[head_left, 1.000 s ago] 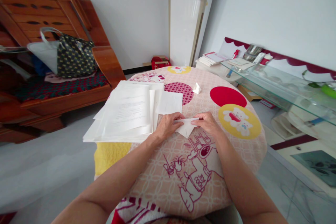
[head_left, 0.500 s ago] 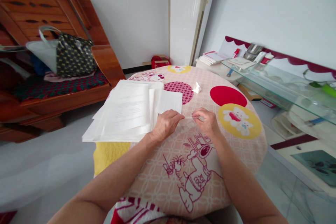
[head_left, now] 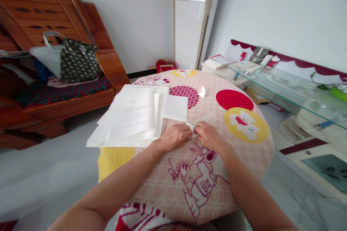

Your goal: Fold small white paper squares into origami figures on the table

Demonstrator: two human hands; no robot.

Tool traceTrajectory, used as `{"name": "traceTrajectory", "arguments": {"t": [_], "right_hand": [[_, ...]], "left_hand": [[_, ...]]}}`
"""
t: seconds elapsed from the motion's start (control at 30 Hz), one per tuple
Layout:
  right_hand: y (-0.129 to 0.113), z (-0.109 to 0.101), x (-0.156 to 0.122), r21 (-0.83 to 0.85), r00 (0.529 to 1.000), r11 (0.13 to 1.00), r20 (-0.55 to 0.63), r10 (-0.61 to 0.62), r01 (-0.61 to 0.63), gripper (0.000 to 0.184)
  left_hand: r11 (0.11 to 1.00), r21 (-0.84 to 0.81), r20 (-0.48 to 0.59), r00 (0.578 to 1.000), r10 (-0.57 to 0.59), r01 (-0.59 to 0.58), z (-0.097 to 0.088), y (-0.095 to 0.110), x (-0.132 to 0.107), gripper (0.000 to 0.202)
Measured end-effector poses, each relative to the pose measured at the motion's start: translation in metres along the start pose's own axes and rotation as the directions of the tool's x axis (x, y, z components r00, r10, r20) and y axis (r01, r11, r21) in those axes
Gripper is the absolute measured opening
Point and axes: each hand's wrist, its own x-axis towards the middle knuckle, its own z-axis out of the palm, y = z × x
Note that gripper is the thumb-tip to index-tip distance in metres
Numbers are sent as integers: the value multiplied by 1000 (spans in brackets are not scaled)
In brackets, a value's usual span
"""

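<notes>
My left hand [head_left: 173, 138] and my right hand [head_left: 208, 137] meet over a small folded white paper [head_left: 191, 128] at the middle of the round table [head_left: 252, 155]. Both hands are closed and pinch the paper from its two sides, so only a small white corner shows between the fingertips. The paper rests low on the patterned tablecloth. Just left of my left hand lies a stack of white sheets [head_left: 132, 115], with one loose sheet [head_left: 175, 107] beside it. A small folded paper piece [head_left: 202, 92] sits farther back on the cloth.
A wooden bench [head_left: 67, 90] with a patterned bag [head_left: 77, 60] stands at the left. A tall white air-conditioning unit [head_left: 191, 18] is behind the table. A glass shelf [head_left: 292, 90] with cups and papers runs along the right wall.
My hands have come closer together and lower onto the cloth. The paper, earlier held stretched between them as a wider triangle, is now nearly covered by my fingers.
</notes>
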Motion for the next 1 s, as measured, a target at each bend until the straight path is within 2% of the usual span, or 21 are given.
{"name": "traceTrajectory", "arguments": {"t": [0.1, 0.23, 0.37, 0.47, 0.63, 0.87, 1.0], "right_hand": [[0, -2, -2, 43, 998, 999, 49, 27, -30, 24], [10, -3, -3, 167, 998, 986, 61, 3, -14, 23], [18, -5, -2, 312, 997, 950, 74, 2, -25, 25], [20, -6, 0, 367, 998, 929, 53, 31, -49, 23], [23, -6, 2, 349, 995, 932, -1, 102, -96, 17], [28, 2, 6, 298, 981, 938, -21, 194, -179, 17], [27, 7, 9, 292, 962, 924, -39, 269, -246, 12]], "left_hand": [[996, -54, 46, 997, -68, 70, -4, 3, -2, 12], [974, -123, 101, 979, -177, 189, -11, 4, -4, 10], [918, -222, 161, 941, -299, 330, -15, 2, -4, 7], [857, -331, 174, 919, -355, 394, -16, -1, -4, 11], [764, -411, 155, 864, -479, 498, -14, -5, -3, 20], [706, -383, 132, 792, -597, 596, -10, -6, -1, 22], [702, -350, 128, 774, -620, 620, -9, -8, -1, 20]]}}
